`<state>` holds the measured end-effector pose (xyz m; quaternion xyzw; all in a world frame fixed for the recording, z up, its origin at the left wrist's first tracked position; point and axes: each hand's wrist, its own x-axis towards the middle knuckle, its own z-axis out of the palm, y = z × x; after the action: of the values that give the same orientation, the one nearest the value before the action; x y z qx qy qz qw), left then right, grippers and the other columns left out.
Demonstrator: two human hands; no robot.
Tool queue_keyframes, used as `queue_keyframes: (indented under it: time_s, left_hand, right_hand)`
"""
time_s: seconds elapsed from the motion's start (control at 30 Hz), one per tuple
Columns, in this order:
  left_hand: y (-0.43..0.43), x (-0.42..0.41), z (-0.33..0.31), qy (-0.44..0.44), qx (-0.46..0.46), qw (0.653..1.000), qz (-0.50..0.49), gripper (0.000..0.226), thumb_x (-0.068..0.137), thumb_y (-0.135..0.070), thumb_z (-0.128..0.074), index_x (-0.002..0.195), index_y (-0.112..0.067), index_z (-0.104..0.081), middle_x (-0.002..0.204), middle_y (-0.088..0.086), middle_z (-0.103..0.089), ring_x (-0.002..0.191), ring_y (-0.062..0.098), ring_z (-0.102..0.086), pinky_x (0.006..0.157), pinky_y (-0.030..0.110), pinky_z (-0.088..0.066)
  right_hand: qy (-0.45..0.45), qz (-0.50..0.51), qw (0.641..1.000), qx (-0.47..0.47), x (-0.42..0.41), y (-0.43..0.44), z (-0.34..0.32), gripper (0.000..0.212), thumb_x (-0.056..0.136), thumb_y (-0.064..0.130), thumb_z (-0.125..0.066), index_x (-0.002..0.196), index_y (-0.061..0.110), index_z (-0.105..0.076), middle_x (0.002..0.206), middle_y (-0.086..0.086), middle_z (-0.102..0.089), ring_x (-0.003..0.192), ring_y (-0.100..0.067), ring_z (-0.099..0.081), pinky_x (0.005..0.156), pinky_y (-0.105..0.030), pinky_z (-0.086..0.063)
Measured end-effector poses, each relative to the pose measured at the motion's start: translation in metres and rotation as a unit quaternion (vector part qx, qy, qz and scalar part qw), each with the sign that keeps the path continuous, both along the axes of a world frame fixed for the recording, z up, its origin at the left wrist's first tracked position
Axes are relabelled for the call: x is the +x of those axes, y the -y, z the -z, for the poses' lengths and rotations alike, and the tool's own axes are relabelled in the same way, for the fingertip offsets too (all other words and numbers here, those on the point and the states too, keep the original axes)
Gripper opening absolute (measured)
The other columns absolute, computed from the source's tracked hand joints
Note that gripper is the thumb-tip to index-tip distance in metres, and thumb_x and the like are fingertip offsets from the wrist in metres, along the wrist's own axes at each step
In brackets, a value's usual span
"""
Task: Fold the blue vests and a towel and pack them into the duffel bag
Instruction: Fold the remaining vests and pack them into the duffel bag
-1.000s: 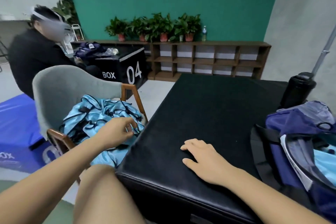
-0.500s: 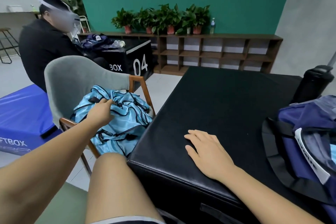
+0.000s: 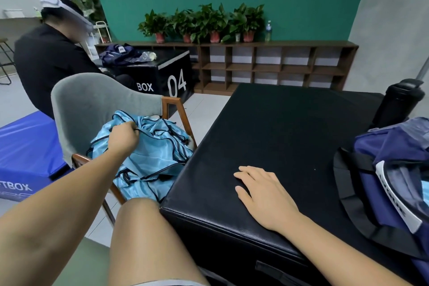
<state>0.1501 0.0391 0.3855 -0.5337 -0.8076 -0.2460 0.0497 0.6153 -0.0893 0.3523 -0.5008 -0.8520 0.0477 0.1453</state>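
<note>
Describer: Compared with a second ago, the left hand (image 3: pixel 123 138) has climbed from the near side of the blue vests (image 3: pixel 157 158) to the top of the pile. Its fingers are now curled, pinching a black-trimmed fold. The right hand (image 3: pixel 264 195) has stayed flat.

Listener: Where are the vests?

Describer: Heaped on the seat of a grey chair (image 3: pixel 92 104) with wooden arms, left of centre. It stands just beside the black padded block (image 3: pixel 290 127) that fills the middle of the frame.

Listener: And the right hand?

Describer: Lower centre-right, palm down on the block, fingers straight and slightly spread, holding nothing.

Listener: The bag?

Describer: The navy duffel bag (image 3: pixel 399 151) sits at the right edge, its mouth open and its black strap lying on the block. A strip of light blue cloth shows inside; I cannot tell whether it is a vest or a towel. A black bottle (image 3: pixel 399 102) stands behind the bag.

Listener: Anything else?

Describer: At the upper left, a second person (image 3: pixel 51 62) in black sits behind the chair, by a black box (image 3: pixel 162 76) marked "BOX 04". A wooden shelf (image 3: pixel 267 65) runs along the green wall, with potted plants (image 3: pixel 204 23) on top. A blue mat (image 3: pixel 25 146) lies at the left edge.
</note>
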Motion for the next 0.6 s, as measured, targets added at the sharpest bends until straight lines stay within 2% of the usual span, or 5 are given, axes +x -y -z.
queue_keyframes:
  time_s: [0.07,0.2,0.33,0.47,0.6]
  left_hand:
    - [0.003,0.008,-0.020,0.034,0.033,0.999,0.001,0.018,0.099,-0.014,-0.054,0.101,-0.009,-0.071,0.082,0.015,-0.069,0.076,0.036,-0.058,0.065,0.041,-0.052]
    - [0.013,0.022,-0.067,0.083,0.083,0.993,0.012,0.016,0.097,-0.017,-0.054,0.098,-0.012,-0.070,0.088,0.014,-0.072,0.092,0.040,-0.064,0.080,0.045,-0.055]
    - [0.021,0.041,-0.119,0.108,0.130,0.985,0.032,0.016,0.098,-0.018,-0.056,0.099,-0.013,-0.071,0.091,0.012,-0.073,0.093,0.036,-0.064,0.082,0.041,-0.053]
    - [0.027,0.061,-0.169,0.137,0.170,0.974,0.066,0.016,0.096,-0.021,-0.057,0.097,-0.016,-0.072,0.095,0.008,-0.077,0.098,0.031,-0.069,0.090,0.041,-0.054]
    - [0.037,0.090,-0.220,0.138,0.206,0.963,0.107,0.016,0.095,-0.023,-0.057,0.092,-0.016,-0.070,0.091,0.008,-0.075,0.092,0.032,-0.069,0.085,0.041,-0.054]
  right_hand:
    - [-0.002,-0.002,1.000,0.001,0.000,-0.001,0.000,0.050,0.114,0.050,-0.030,0.159,0.035,-0.042,0.168,0.016,-0.033,0.155,-0.006,-0.025,0.127,-0.031,-0.019]
    - [-0.006,-0.005,1.000,-0.008,0.000,-0.004,0.000,0.049,0.113,0.051,-0.032,0.159,0.036,-0.042,0.167,0.018,-0.032,0.155,-0.004,-0.024,0.127,-0.030,-0.018]
    - [-0.018,-0.014,0.999,-0.041,0.000,-0.007,-0.005,0.047,0.112,0.049,-0.038,0.157,0.036,-0.043,0.166,0.018,-0.033,0.154,-0.005,-0.025,0.125,-0.031,-0.019]
    - [-0.057,-0.013,0.992,-0.109,-0.004,-0.010,-0.029,0.046,0.109,0.047,-0.049,0.153,0.035,-0.046,0.152,0.016,-0.048,0.143,-0.009,-0.042,0.119,-0.033,-0.032]
    - [-0.138,-0.003,0.981,-0.140,-0.007,-0.011,-0.068,0.045,0.105,0.044,-0.058,0.148,0.033,-0.052,0.140,0.011,-0.059,0.131,-0.006,-0.055,0.112,-0.028,-0.043]
